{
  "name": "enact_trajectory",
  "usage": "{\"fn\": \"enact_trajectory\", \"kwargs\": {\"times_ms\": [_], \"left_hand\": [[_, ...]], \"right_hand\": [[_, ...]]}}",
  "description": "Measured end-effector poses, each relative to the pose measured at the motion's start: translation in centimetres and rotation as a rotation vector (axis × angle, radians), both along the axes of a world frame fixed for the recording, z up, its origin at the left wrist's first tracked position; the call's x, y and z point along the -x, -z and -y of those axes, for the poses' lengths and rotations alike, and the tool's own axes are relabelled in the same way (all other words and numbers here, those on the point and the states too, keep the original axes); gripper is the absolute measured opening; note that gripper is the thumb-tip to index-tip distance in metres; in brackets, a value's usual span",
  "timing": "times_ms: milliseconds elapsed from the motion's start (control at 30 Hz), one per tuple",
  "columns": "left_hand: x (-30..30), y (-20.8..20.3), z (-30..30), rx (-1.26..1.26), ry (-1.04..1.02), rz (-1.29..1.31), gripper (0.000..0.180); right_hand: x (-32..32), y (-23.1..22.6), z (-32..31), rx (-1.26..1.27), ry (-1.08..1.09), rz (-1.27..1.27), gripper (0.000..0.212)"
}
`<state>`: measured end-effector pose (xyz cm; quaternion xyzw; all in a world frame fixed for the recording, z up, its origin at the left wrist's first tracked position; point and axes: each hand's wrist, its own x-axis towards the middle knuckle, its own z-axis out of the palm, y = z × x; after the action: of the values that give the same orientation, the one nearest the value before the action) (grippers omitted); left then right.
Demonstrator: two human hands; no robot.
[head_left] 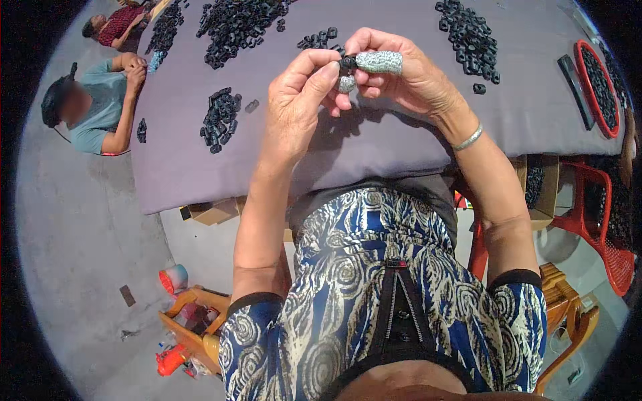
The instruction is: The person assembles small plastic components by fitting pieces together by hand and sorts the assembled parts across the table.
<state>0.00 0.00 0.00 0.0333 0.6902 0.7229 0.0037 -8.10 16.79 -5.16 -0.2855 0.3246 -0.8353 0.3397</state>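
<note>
My left hand [301, 100] and my right hand [418, 77] meet above the cloth-covered table. Between their fingertips they pinch a small black plastic part [348, 63], partly hidden by the fingers. A grey knitted finger sleeve [380, 62] covers a digit of my right hand. Another grey sleeved fingertip [346, 83] shows just under the part; which hand it belongs to I cannot tell. Behind my fingers lies a small group of black parts [321, 37]. To the left on the cloth sits a small pile of black pieces [221, 117], with a single grey piece [251, 105] beside it.
Larger heaps of black parts lie at the far left [234, 30] and far right [468, 40]. A red-rimmed basket [582, 87] of black parts and a dark bar [575, 90] are at the right edge. A co-worker in a teal shirt [100, 100] sits at the left; another person is beyond.
</note>
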Motion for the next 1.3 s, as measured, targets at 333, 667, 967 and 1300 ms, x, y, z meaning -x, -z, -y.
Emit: {"fn": "enact_trajectory", "kwargs": {"times_ms": [333, 667, 967, 1300], "left_hand": [[0.21, -0.26, 0.08, 0.092, 0.0, 0.01, 0.02], [0.18, -0.17, 0.16, 0.081, 0.013, 0.036, 0.021], [0.13, 0.51, 0.54, -0.274, 0.096, 0.097, 0.02], [0.08, 0.25, 0.27, -0.398, 0.163, 0.173, 0.023]], "right_hand": [[-0.23, -0.38, 0.07, -0.046, 0.055, -0.033, 0.015], [-0.29, -0.45, 0.1, -0.079, 0.05, -0.038, 0.014], [-0.3, -0.56, -0.09, -0.009, -0.01, 0.044, 0.025], [-0.44, -0.3, 0.23, -0.004, 0.02, 0.036, 0.019]]}}
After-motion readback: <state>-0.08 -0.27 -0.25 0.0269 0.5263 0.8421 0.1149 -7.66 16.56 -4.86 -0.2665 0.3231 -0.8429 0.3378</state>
